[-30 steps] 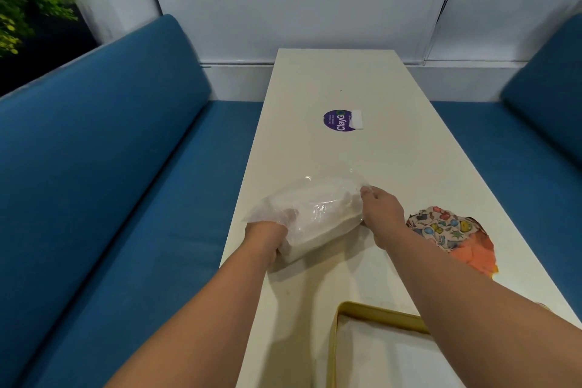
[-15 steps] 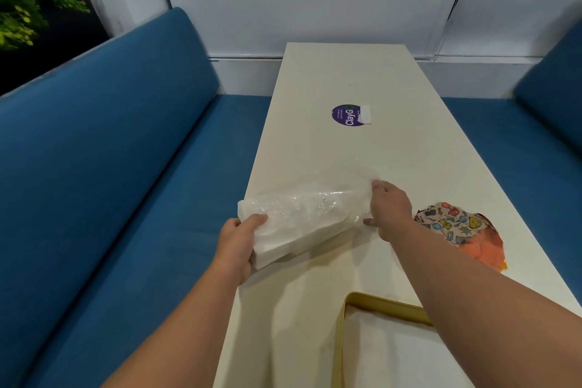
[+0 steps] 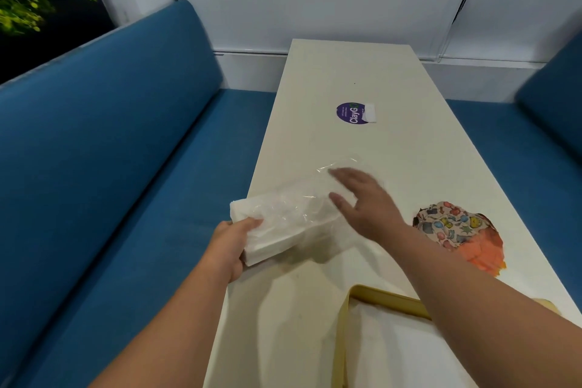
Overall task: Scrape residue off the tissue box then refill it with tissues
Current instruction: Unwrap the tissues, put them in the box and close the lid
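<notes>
While the tissues are only half out of their wrap, the refill is unfinished.
Left hand [image 3: 231, 244]: fingers grip tissue stack [image 3: 271, 230] at counter [image 3: 393, 148] edge.
Right hand [image 3: 367, 205]: fingers spread over wrap [image 3: 318, 192].
Box [image 3: 343, 324]: near edge, not yet filled.

Two bare forearms come into view from the bottom edge, one on each side. No sleeve, cuff or fabric covers either arm as far as the frame shows them, from near the elbow to the wrist. The left hand [image 3: 231, 241] and the right hand [image 3: 367, 201] are both ungloved. No watch, bracelet or ring shows on either wrist or on the visible fingers. The right hand's fingers are slightly blurred.
</notes>
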